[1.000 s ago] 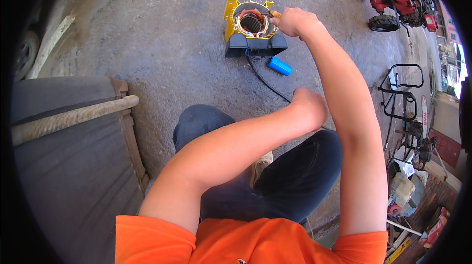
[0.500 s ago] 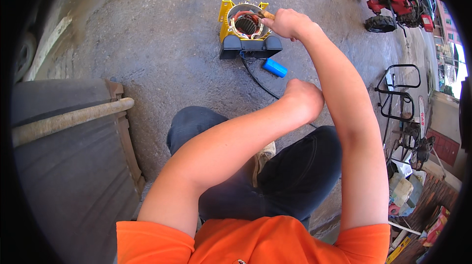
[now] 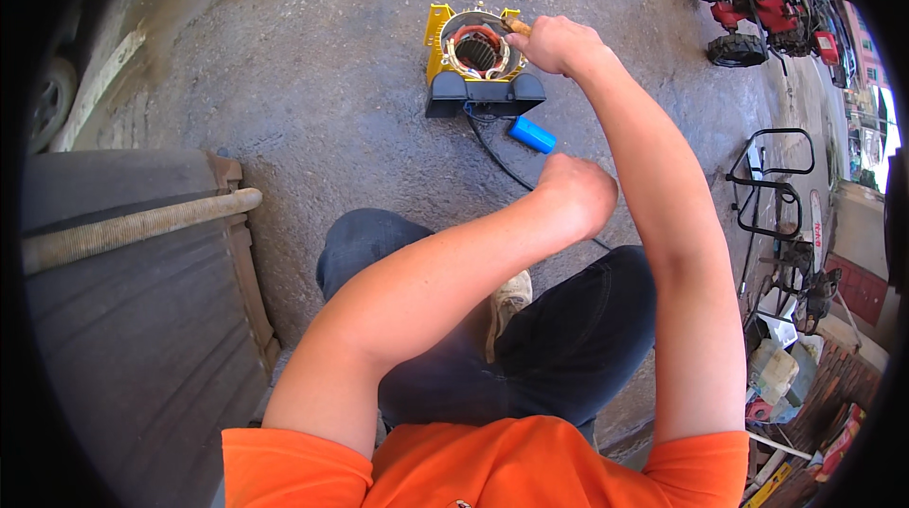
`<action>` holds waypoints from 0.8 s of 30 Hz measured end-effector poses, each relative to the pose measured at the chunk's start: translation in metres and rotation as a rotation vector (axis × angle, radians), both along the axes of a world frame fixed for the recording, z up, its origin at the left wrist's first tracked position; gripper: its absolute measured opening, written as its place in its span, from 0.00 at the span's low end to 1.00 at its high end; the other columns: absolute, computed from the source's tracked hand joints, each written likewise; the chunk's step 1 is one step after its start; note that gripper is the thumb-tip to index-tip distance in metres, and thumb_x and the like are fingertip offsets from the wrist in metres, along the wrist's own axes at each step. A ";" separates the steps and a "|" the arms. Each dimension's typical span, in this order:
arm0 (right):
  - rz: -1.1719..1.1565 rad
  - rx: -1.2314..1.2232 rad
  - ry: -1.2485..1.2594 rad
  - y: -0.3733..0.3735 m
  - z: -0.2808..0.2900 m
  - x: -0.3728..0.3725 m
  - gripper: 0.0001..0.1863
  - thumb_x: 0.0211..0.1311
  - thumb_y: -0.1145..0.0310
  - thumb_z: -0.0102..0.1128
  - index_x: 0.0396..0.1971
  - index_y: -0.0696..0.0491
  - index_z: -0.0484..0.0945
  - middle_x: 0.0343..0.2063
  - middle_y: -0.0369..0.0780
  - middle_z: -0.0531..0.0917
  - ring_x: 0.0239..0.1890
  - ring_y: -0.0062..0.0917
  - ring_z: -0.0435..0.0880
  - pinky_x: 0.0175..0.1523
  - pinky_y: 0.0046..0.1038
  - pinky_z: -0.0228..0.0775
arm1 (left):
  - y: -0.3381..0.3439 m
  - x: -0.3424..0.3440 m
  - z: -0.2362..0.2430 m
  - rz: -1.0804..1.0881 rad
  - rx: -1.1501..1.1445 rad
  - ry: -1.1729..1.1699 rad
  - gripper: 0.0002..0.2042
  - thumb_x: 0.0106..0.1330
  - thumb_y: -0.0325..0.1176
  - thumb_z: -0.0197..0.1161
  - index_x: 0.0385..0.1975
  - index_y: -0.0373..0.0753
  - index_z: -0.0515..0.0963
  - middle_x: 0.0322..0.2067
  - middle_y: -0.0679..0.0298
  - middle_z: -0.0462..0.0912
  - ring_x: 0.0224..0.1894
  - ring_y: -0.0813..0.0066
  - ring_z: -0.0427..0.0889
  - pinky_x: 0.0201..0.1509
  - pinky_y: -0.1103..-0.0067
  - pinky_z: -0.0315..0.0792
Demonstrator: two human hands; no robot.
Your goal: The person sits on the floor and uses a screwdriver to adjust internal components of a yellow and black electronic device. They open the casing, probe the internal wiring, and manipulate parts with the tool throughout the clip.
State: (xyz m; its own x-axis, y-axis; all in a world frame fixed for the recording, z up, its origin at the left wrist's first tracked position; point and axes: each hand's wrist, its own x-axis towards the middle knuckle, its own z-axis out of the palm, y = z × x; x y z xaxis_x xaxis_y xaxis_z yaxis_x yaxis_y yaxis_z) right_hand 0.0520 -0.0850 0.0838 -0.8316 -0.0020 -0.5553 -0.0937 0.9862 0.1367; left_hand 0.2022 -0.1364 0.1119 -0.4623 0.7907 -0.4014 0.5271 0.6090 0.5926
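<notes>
On the ground ahead stands a yellow electric motor housing (image 3: 437, 38), its round mouth facing up. Inside, a ring of reddish and white windings (image 3: 476, 50) surrounds a dark slotted bore. A black box-like part (image 3: 485, 97) is fixed on its near side. My right hand (image 3: 559, 42) grips the wooden handle of a tool (image 3: 517, 27) at the housing's upper right rim; the working end is too small to make out. My left hand (image 3: 579, 192) is closed, nearer to me and apart from the motor; its fingers are mostly hidden.
A blue cylinder (image 3: 532, 134) lies beside the motor, and a black cable (image 3: 500, 160) runs toward me. At left is a dark covered box (image 3: 142, 319) with a ribbed hose (image 3: 142, 224). A red wheeled machine (image 3: 772, 14), a black metal frame (image 3: 772, 181) and clutter stand at right.
My right hand and the tool have barely shifted at the rim, and less of the tool covers the windings. My left hand has moved slightly left. The whole view has shifted a little.
</notes>
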 end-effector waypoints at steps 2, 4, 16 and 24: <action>-0.002 -0.018 0.025 0.002 -0.003 -0.002 0.31 0.71 0.39 0.46 0.51 0.52 0.82 0.48 0.45 0.85 0.53 0.38 0.84 0.57 0.39 0.75 | 0.000 -0.001 -0.001 -0.006 0.013 0.007 0.16 0.57 0.28 0.63 0.46 0.36 0.81 0.43 0.53 0.85 0.46 0.59 0.86 0.44 0.66 0.79; 0.001 -0.054 0.060 0.006 -0.007 -0.003 0.34 0.70 0.37 0.46 0.47 0.55 0.83 0.45 0.48 0.86 0.50 0.42 0.85 0.55 0.42 0.75 | 0.002 0.001 -0.003 -0.004 0.020 0.021 0.15 0.58 0.28 0.63 0.46 0.37 0.81 0.43 0.54 0.85 0.47 0.59 0.86 0.45 0.65 0.79; 0.049 -0.109 -0.060 -0.014 0.001 0.007 0.33 0.69 0.36 0.47 0.49 0.53 0.83 0.48 0.46 0.85 0.53 0.40 0.84 0.57 0.40 0.74 | -0.002 -0.001 -0.001 -0.023 0.018 0.007 0.14 0.58 0.28 0.62 0.44 0.38 0.83 0.44 0.54 0.85 0.48 0.60 0.85 0.46 0.66 0.79; 0.074 -0.139 -0.095 -0.011 -0.003 0.009 0.35 0.68 0.36 0.48 0.45 0.56 0.84 0.46 0.47 0.86 0.50 0.41 0.85 0.55 0.40 0.75 | -0.005 -0.003 -0.003 0.005 0.002 -0.021 0.15 0.57 0.30 0.64 0.44 0.37 0.82 0.43 0.53 0.86 0.48 0.59 0.86 0.47 0.64 0.79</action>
